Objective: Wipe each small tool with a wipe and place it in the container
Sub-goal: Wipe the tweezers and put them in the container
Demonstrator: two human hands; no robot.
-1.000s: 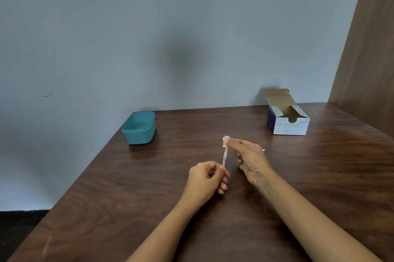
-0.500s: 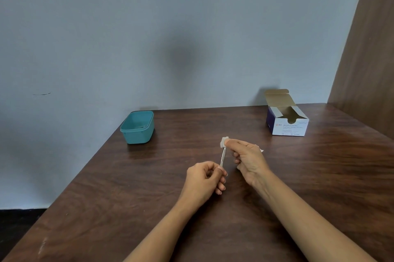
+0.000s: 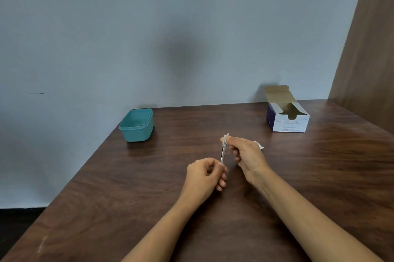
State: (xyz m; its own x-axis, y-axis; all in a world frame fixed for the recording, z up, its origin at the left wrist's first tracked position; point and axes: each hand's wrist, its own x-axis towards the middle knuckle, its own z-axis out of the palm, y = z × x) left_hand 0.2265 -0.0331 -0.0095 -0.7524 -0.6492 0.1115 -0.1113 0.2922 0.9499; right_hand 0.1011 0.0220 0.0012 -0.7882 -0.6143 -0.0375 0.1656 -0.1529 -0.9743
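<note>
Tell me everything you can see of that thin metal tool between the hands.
The tool is a slim, silvery strip, metal by its shine, possibly tweezers; its exact shape is too small to tell. It stands nearly upright above the table, not touching it. The left hand pinches its lower end, and the right hand pinches a white wipe round its top end.

On the table [image 3: 319,176], the container [image 3: 137,131] sits at the far left corner, close to the wall [image 3: 170,27] behind. The open alcohol swab box [image 3: 290,124] stands far right, also near the wall, with a wooden panel [image 3: 366,48] to its right. Between them and nearer the person, the left hand [image 3: 203,178] holds the lower end of the tweezers [image 3: 223,153]. The right hand [image 3: 248,155], just behind and to the right, pinches the wipe [image 3: 225,138] round the upper end.
</note>
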